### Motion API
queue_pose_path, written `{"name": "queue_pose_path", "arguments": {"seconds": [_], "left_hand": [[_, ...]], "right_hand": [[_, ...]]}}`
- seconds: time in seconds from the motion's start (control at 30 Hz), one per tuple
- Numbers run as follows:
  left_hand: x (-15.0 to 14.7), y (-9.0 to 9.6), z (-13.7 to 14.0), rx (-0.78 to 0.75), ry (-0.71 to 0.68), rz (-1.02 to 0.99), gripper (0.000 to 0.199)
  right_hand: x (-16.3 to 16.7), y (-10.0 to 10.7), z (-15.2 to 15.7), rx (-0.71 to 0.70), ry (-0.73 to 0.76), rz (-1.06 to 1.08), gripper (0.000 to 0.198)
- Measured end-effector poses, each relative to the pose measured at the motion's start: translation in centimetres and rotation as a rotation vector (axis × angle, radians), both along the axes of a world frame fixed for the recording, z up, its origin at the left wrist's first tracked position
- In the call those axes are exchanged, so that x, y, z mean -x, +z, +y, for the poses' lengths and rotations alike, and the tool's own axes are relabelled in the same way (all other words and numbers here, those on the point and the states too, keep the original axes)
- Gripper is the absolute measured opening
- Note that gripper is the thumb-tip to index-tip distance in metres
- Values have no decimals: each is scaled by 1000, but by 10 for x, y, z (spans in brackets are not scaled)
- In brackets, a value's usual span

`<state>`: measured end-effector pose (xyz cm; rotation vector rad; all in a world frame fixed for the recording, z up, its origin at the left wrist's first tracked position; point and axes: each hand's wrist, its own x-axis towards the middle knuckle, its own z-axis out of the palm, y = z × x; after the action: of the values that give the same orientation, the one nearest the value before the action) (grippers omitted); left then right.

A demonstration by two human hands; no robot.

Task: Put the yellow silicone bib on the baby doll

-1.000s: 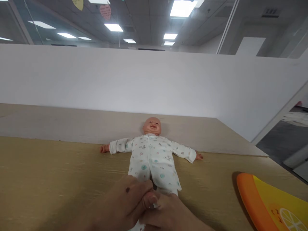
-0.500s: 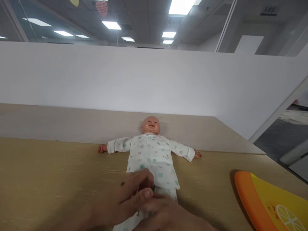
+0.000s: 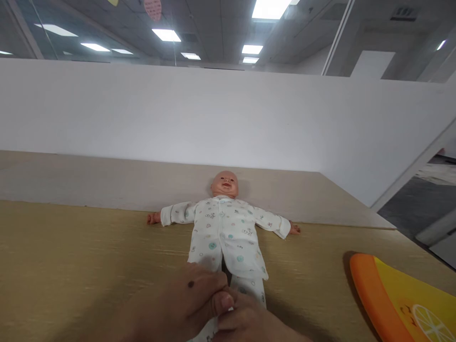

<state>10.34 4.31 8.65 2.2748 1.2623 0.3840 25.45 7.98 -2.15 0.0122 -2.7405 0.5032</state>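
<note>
"On the wood-grain tabletop (image 3: 89, 251), what was seen laid out?"

"A baby doll (image 3: 223, 223) was laid there on its back, in the middle, with its head rested on the far grey strip (image 3: 124, 183) and its arms spread to left and right."

"How was it dressed?"

"It was clothed in a white printed pajama top (image 3: 238, 237), the lower front parted over a dark gap, and in printed pants (image 3: 251, 287); the leg on the left was mostly covered by the hands."

"And how were those held?"

"On the near side, over the doll's legs, they were held together, in contact. The left hand (image 3: 203, 294) was curled, its thumb laid against the right hand (image 3: 247, 318), whose fingers were bent too. Whether anything was gripped in either could not be told, as most fingertips were hidden."

"Was anything placed nearby?"

"At the near right, well apart from the doll, a yellow pad (image 3: 402, 294) was set, edged in orange and printed with a citrus slice. The far side was bounded by a white partition (image 3: 178, 114), topped with glass panels (image 3: 213, 33)."
</note>
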Motion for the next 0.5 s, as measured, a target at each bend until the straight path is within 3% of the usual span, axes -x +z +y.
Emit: {"name": "queue_pose_path", "arguments": {"seconds": [0.5], "left_hand": [[-8,0,-11,243,193,-63,53]], "right_hand": [[-5,3,-5,-97,-53,64,47]]}}
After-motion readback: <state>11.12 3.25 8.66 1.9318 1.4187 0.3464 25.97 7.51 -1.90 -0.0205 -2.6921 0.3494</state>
